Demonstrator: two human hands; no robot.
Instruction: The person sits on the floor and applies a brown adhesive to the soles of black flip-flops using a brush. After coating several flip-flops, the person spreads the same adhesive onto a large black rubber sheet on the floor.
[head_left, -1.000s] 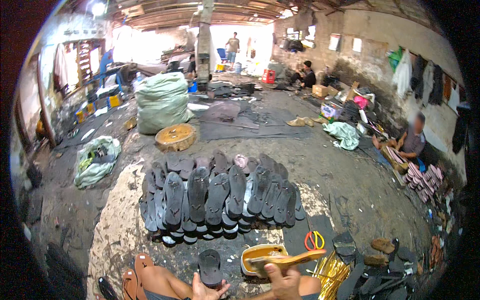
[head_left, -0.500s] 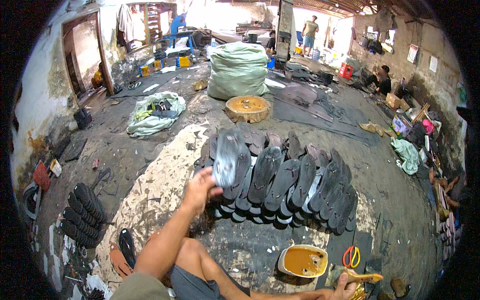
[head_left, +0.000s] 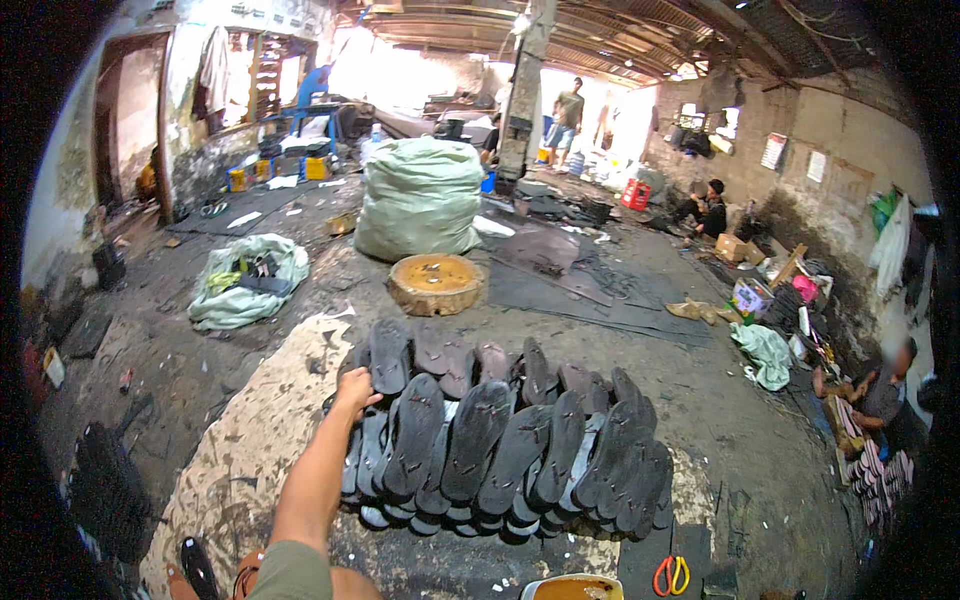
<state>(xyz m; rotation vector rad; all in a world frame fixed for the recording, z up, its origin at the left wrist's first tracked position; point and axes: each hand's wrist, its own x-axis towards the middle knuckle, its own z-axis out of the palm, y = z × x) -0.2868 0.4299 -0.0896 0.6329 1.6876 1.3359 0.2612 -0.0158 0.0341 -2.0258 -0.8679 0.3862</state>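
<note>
My left hand (head_left: 357, 392) reaches to the far left of a spread of dark flip-flop soles. Its fingers are closed at the lower end of a dark grey sole (head_left: 391, 357), which stands tilted among the others. Right below and beside it lie rows of overlapping black soles (head_left: 478, 440), several with small strap holes showing. At the lower edge, a white tub (head_left: 533, 590) with orange-brown liquid is partly cut off. Scissors (head_left: 670, 576) with red and yellow handles lie to its right. My right hand is outside the picture.
Beyond the soles stand a round wooden block (head_left: 437, 290) and a bulging pale green sack (head_left: 418, 200). An opened sack (head_left: 250, 282) lies at left. Dark sheets (head_left: 590, 300) cover floor at right. A seated person (head_left: 890, 395) works at far right; others are farther back.
The view has tilted up and shifted right. My left hand has carried the sole to the far left of the spread. My right hand and its brush have left the picture.
</note>
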